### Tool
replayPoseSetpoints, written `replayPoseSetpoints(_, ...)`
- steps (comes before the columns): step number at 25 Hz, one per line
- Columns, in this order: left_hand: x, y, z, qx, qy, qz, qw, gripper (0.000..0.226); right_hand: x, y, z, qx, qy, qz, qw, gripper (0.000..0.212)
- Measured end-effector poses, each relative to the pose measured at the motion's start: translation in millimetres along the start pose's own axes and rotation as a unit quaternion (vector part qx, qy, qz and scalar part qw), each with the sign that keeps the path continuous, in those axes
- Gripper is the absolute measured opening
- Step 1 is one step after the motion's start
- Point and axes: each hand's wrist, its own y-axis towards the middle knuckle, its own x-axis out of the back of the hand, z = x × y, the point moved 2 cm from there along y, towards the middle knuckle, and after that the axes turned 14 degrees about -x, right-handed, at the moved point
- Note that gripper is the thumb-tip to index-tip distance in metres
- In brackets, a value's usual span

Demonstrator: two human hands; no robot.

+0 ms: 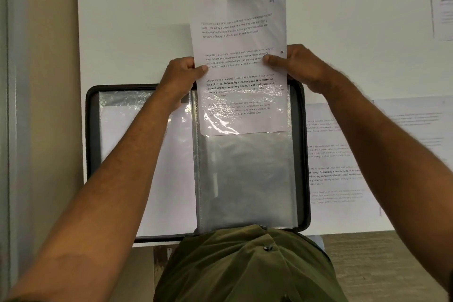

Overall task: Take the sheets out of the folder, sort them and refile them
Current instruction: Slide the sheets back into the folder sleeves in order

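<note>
An olive-green cap (pixel 247 265) sits nearest the lens, its brim over the lower edge of the open folder (pixel 90 130) on the white counter (pixel 137 32). The left hand (pixel 182 76) and right hand (pixel 297 65) each pinch a side edge of a printed sheet (pixel 241 39), thumb on top. Its lower part sits inside the folder's right-hand clear sleeve (pixel 245 179). More printed sheets (pixel 343 154) lie just right of the folder.
</note>
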Motion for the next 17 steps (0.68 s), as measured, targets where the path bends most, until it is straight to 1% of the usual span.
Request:
replayPoseSetpoints(2, 1.0, 0.5, -1.1, 0.007, 0.007, 0.019, 1.0, 0.016, 2.2, 1.8, 0.4, -0.015, -0.026, -0.003, 1.0, 0.028)
replayPoseSetpoints(4, 2.2, 0.7, -1.0, 0.022, -0.004, 0.024, 0.999, 0.019, 6.4, 2.7, -0.5, -0.027, -0.086, 0.007, 0.996, 0.014)
replayPoseSetpoints(7, 3.8, 2.1, 0.7, 0.035, -0.017, 0.013, 0.999, 0.037, 10.4, 2.6, 0.3, -0.044, -0.159, 0.025, 0.986, 0.012)
replayPoseSetpoints(10, 1.2, 2.8, -1.6, 0.031, -0.01, -0.001, 0.999, 0.032, 11.4, 8.6, 0.2, -0.063, -0.223, 0.039, 0.972, 0.035)
replayPoseSetpoints(11, 0.8, 3.5, 0.0, 0.035, -0.006, -0.005, 0.999, 0.032, 10.2, 9.1, 1.9, -0.071, -0.234, 0.039, 0.969, 0.039)
replayPoseSetpoints(13, 2.5, 3.3, 2.1, 0.044, 0.0, 0.002, 0.999, 0.03, 9.1, 7.7, 7.5, -0.062, -0.209, 0.033, 0.975, 0.035)
replayPoseSetpoints(16, 3.3, 2.9, -1.7, 0.037, 0.035, 0.039, 0.998, 0.007, 9.4, 6.6, 19.0, -0.019, -0.1, -0.006, 0.995, 0.032)
replayPoseSetpoints(17, 2.0, 2.9, -3.1, 0.032, 0.04, 0.05, 0.997, 0.007, 9.7, 7.4, 20.9, -0.011, -0.078, -0.017, 0.997, 0.034)
